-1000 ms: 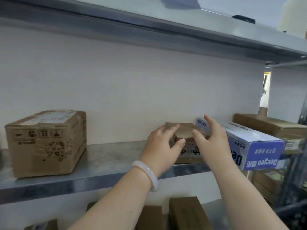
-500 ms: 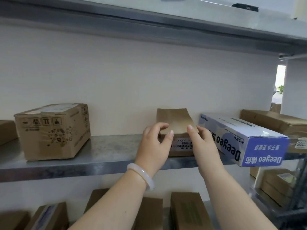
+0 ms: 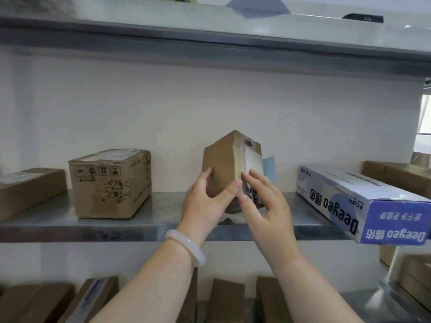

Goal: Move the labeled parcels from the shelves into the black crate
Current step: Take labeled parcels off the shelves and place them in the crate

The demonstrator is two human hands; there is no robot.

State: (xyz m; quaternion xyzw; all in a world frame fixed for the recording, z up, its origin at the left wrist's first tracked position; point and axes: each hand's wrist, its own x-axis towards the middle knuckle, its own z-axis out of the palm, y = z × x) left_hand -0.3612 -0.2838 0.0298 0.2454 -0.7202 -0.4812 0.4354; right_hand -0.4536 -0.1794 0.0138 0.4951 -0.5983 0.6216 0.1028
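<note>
A small brown cardboard parcel (image 3: pixel 221 159) with a white label on its right face is tipped up on end just above the metal shelf (image 3: pixel 163 213). My left hand (image 3: pixel 205 201) grips its left face and front corner. My right hand (image 3: pixel 263 206) holds its labelled right face, fingers over the barcode. Both hands hold the parcel at the shelf's front middle. No black crate appears in this view.
On the same shelf stand a printed brown carton (image 3: pixel 109 183), a flat brown box (image 3: pixel 28 190) at far left, a blue-and-white Deeyeo box (image 3: pixel 363 203) overhanging the edge, and brown boxes (image 3: pixel 396 176) at right. More cartons (image 3: pixel 226 297) fill the shelf below. Another shelf (image 3: pixel 210 40) runs overhead.
The small parcel lay flat on the shelf; both hands have closed on it, tipped it upright and turned its labelled side into view. The camera view has shifted slightly.
</note>
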